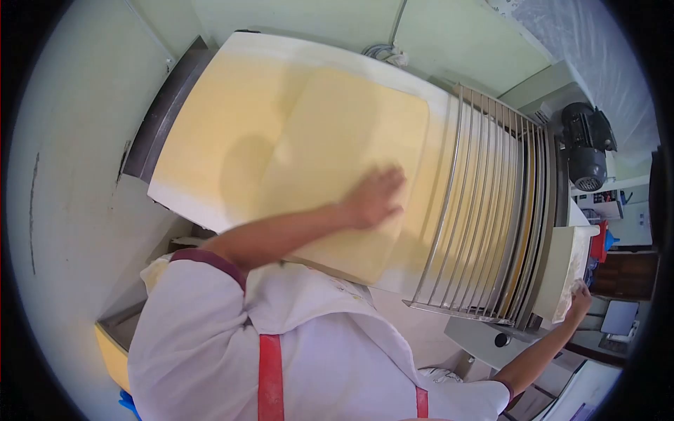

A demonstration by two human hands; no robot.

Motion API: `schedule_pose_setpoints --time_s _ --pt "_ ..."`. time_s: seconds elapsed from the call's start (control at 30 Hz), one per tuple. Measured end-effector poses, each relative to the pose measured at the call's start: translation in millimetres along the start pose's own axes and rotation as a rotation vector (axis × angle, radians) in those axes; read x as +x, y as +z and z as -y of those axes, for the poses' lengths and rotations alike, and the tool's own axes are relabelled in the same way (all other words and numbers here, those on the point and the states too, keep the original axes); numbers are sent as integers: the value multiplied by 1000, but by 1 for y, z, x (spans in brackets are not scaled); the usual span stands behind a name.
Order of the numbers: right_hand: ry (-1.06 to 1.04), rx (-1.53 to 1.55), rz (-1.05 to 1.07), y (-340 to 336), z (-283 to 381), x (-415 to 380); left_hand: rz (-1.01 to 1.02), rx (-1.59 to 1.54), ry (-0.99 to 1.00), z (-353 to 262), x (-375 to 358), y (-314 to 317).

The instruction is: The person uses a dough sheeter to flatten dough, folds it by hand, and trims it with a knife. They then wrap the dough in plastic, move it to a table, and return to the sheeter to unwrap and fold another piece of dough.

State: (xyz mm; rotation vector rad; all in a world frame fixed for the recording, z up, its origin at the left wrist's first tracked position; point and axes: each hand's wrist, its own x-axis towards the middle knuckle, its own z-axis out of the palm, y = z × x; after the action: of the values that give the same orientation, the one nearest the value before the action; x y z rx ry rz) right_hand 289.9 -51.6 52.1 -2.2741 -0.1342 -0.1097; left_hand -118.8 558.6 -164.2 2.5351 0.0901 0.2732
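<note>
A wide sheet of pale yellow dough (pixel 210 119) lies along the belt of a dough sheeter, with a thicker folded layer (pixel 330 133) on top of it. Over that layer is my left hand (pixel 375 196), smeared by motion, its fingers spread and nothing in them. My right hand (pixel 581 298) reaches far to the right, to the floury edge of a cream-coloured tray (pixel 558 270) on the machine. Its fingers look bent together there, and I cannot tell what they hold.
A metal bar guard (pixel 474 203) stands over the belt, right of the folded layer. Behind it are the rollers and a black motor (pixel 587 147). A pale wall (pixel 309 21) runs along the back. Red and blue containers (pixel 600 242) stand beyond the machine.
</note>
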Motion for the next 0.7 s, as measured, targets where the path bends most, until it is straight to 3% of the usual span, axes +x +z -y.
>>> schedule_pose_setpoints --time_s 0.03,0.07,0.1,0.13,0.17,0.23,0.3,0.4,0.47,0.5,0.57,0.6,0.7 --pt "-37 186 -98 -26 -4 -7 -166 70 -4 43 -3 -10" --pt "-67 370 -204 -48 -5 -20 -106 214 -150 83 -6 -42" --pt "-116 548 -307 -70 -5 -33 -177 277 -284 118 -19 -73" --pt "-214 663 -455 -74 8 -57 -144 308 -313 140 -36 -94" --pt "-283 670 -553 -55 22 -88 -110 337 -343 153 -44 -106" --pt "-376 562 -658 47 86 -162 -118 376 -374 154 -35 -101" --pt "-346 376 -541 194 151 -238 -108 349 -366 155 -38 -97" --pt "-248 238 48 406 221 -351 -182 117 -353 163 -53 -97" --pt "-154 224 350 460 231 -414 -298 -195 -385 164 -103 -72" --pt "-59 257 350 449 218 -429 -291 -330 -401 147 -130 -70" --pt "176 478 -42 380 171 -432 -250 -453 -408 124 -166 -74" --pt "145 660 -344 344 140 -433 -218 -444 -390 117 -176 -76" --pt "-81 343 -777 258 91 -456 -152 -274 -276 136 -152 -90"
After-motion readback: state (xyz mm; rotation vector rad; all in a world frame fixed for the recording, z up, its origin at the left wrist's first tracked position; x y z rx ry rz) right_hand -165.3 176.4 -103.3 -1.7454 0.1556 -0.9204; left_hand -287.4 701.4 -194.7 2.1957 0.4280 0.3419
